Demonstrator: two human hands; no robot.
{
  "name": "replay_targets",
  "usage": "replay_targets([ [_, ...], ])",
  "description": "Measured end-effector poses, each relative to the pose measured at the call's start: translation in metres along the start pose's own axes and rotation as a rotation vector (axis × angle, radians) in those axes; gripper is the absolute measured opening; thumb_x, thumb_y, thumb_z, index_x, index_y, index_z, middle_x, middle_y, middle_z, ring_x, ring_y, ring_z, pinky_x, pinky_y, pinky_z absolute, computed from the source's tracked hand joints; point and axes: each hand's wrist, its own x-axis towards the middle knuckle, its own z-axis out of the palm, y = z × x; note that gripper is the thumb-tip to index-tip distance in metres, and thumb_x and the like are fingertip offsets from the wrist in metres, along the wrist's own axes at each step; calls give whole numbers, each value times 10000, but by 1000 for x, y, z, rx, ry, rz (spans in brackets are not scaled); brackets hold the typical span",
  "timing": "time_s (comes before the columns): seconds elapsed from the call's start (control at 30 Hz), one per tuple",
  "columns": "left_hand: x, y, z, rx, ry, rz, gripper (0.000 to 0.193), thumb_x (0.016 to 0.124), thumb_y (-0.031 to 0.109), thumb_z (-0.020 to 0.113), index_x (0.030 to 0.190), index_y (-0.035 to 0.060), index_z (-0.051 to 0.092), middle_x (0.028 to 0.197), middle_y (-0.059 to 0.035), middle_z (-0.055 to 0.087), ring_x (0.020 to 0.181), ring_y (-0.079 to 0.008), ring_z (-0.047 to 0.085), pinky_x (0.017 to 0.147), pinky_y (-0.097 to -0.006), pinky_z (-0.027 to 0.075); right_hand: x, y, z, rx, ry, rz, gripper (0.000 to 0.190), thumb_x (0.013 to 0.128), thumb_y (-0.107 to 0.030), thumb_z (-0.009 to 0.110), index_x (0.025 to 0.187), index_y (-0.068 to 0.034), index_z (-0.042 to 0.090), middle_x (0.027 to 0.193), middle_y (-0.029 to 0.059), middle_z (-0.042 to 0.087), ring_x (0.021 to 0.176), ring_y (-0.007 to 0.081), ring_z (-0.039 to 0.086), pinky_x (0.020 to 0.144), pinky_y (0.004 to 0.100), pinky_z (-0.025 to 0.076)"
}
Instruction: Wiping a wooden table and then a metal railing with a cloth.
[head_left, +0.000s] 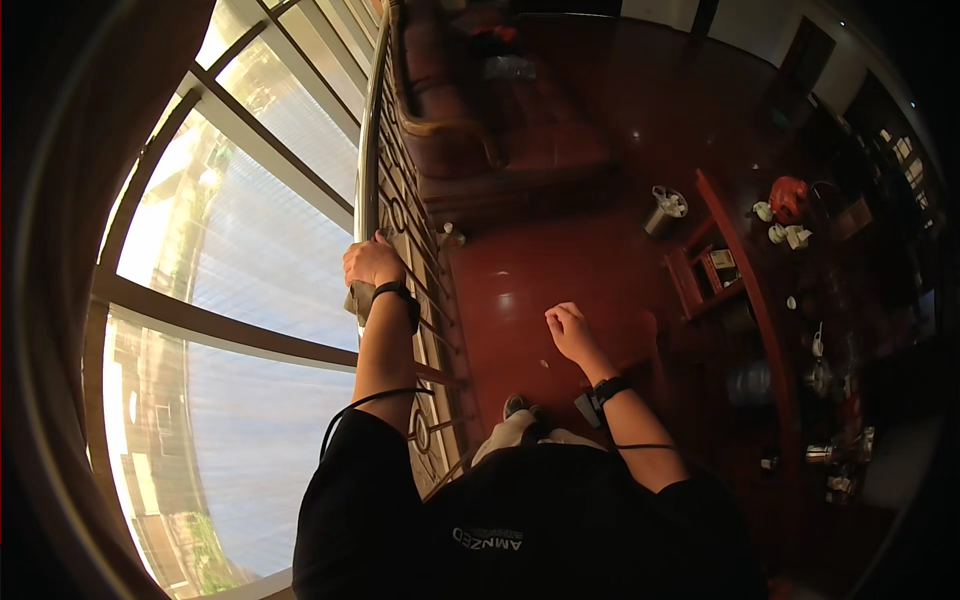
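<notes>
My left hand is closed over the top of a shiny metal railing, pressing a grey-brown cloth against it. Part of the cloth hangs below the palm, and the rest is hidden under my fingers. My right hand hovers over the red floor with its fingers curled in and nothing visible in them. Both wrists wear black bands. Below the handrail, the railing has thin bars and ring ornaments.
Large framed windows lie beyond the railing on the left. Ahead stands a dark red sofa with curved arms. A metal bin holding white waste is to the right, near a wooden table and a red plastic bag.
</notes>
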Motion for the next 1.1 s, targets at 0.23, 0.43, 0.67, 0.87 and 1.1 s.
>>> replay_targets([
  [0.23,-2,-19,6,-127,62,108,835,949,723,523,1209,-66,613,1074,-207,657,949,-395,680,764,-594,531,-13,-14,1,13,-19,-49,145,1017,-143,632,1090,-33,691,1169,143,656,991,336,699,847,410,591],
  [0.43,-63,-72,-4,-60,90,106,762,943,697,561,1178,-27,599,1087,-161,654,957,-351,691,741,-561,524,-48,-19,12,26,-137,-59,164,1023,-177,600,1071,-42,680,1176,161,639,1037,393,671,875,463,575],
  [0.67,-154,-165,-30,-104,112,110,771,922,691,591,1208,-25,602,1048,-169,662,940,-343,686,755,-537,528,-124,-39,58,91,-212,-133,175,1024,-189,593,1055,-48,691,1170,172,649,1021,374,673,876,449,568],
  [0.87,-231,-237,-72,-106,125,149,716,943,650,590,1149,-35,592,1036,-175,656,937,-333,696,757,-507,546,-205,-71,78,121,-387,-131,202,1031,-212,560,1062,-59,687,1195,178,632,1115,405,638,955,477,544],
  [1.1,-306,-297,-91,-54,166,164,721,926,669,601,1126,-23,583,1034,-171,648,892,-322,698,708,-472,555,-309,-84,43,143,-295,-95,144,1008,-155,599,1018,-53,700,1132,172,659,1015,367,676,864,443,564],
])
